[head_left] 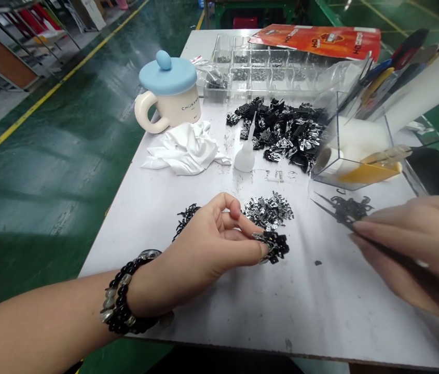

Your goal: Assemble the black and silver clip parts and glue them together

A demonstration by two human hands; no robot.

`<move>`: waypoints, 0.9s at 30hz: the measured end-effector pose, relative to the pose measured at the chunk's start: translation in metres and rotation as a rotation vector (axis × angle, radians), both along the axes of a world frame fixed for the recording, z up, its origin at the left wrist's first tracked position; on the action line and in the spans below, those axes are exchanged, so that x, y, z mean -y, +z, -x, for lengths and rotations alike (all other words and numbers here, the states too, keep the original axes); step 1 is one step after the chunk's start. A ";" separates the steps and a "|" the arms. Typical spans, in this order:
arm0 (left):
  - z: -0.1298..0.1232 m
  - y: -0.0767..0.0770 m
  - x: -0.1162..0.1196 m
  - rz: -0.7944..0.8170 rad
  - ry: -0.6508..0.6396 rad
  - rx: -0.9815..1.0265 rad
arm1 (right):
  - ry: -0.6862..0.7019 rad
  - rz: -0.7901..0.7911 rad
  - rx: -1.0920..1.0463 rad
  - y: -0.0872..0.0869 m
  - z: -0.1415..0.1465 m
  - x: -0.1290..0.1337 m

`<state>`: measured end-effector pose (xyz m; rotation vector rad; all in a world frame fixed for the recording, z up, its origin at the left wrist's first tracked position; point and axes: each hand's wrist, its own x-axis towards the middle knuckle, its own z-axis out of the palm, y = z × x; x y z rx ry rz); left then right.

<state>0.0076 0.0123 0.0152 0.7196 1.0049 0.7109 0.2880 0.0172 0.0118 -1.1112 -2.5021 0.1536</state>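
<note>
My left hand point(215, 239) pinches a small black and metal mechanical part point(274, 246) between thumb and forefinger, a little above the table. In my right hand point(414, 249) is a pair of dark tweezers point(336, 210), tips pointing left and slightly apart. Below the tweezers lies a small pile of thin black pieces point(354, 206). A heap of small silvery metal pieces point(268, 210) sits just beyond my left fingers. Partly hidden behind my left hand is a pile of black curved pieces point(186, 218).
A big heap of black assemblies point(285, 127) lies farther back. Around it stand a dropper bottle point(245, 156), a white cloth point(186, 148), a lidded mug point(170, 96), a clear compartment box point(258, 75), an orange packet point(320, 40) and a clear tool holder point(359, 150).
</note>
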 end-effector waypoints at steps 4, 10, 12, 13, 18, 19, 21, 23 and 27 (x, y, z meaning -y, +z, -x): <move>0.001 0.002 0.001 -0.059 -0.009 -0.045 | 0.269 -0.245 0.289 -0.013 -0.002 -0.004; -0.002 0.003 0.003 -0.251 -0.023 -0.203 | 0.292 -0.228 0.344 -0.028 -0.005 -0.009; -0.003 0.003 0.005 -0.375 -0.006 -0.264 | 0.267 -0.235 0.356 -0.027 -0.004 -0.014; -0.003 0.003 0.006 -0.443 0.005 -0.297 | 0.253 -0.243 0.355 -0.024 -0.002 -0.017; -0.003 -0.001 0.013 -0.766 0.041 -0.386 | 0.098 -0.148 0.105 -0.007 0.029 -0.031; -0.003 -0.003 0.015 -0.817 0.047 -0.391 | 0.037 -0.090 0.013 -0.005 0.040 -0.034; -0.002 -0.005 0.017 -0.900 0.060 -0.409 | -0.076 0.027 -0.159 -0.003 0.064 -0.042; -0.002 -0.006 0.019 -0.961 0.075 -0.436 | -0.147 0.108 -0.270 -0.004 0.086 -0.052; -0.001 -0.007 0.019 -1.054 0.086 -0.498 | -0.267 0.221 -0.279 -0.011 0.115 -0.075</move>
